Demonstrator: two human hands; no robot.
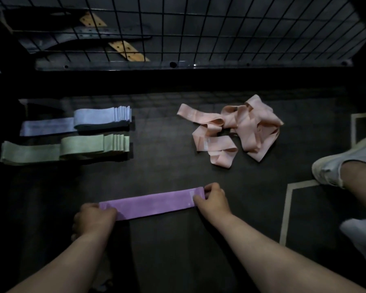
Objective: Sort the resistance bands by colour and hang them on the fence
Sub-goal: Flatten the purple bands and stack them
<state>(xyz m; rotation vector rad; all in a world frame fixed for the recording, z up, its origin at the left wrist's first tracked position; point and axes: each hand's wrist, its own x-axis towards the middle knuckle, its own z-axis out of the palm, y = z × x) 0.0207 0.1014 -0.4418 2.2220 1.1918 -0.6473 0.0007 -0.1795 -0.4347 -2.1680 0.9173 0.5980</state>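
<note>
- Purple band [152, 205], a wide flat loop with a cloth-like weave, lies stretched lengthwise on the near middle of the floor [167, 172]. It has a small pale label close to its right end.
- Our left hand [95, 217] grips the band's left end with the fingers curled over it.
- Our right hand [213, 200] pinches the right end between thumb and fingers.
- Toward the floor's far left we see blue bands [97, 118] folded flat in a neat stack, their ends fanned in steps.
- Just nearer to us, green bands [82, 148] sit in a similar stack, close to the blue one but apart from it.
- Toward the far right, pink bands [241, 127] lie in a loose tangled heap, well apart from both stacks.
- Along the floor's far edge stands the fence [220, 28], a black wire grid above a grey metal rail [135, 65].
- Through the grid we make out tan wooden strips [127, 50] with holes in them.
- We find the floor dark and matt in dim light, with pale lines [287, 208] marked on its right side.
- At the right edge rests a white shoe [336, 166].
</note>
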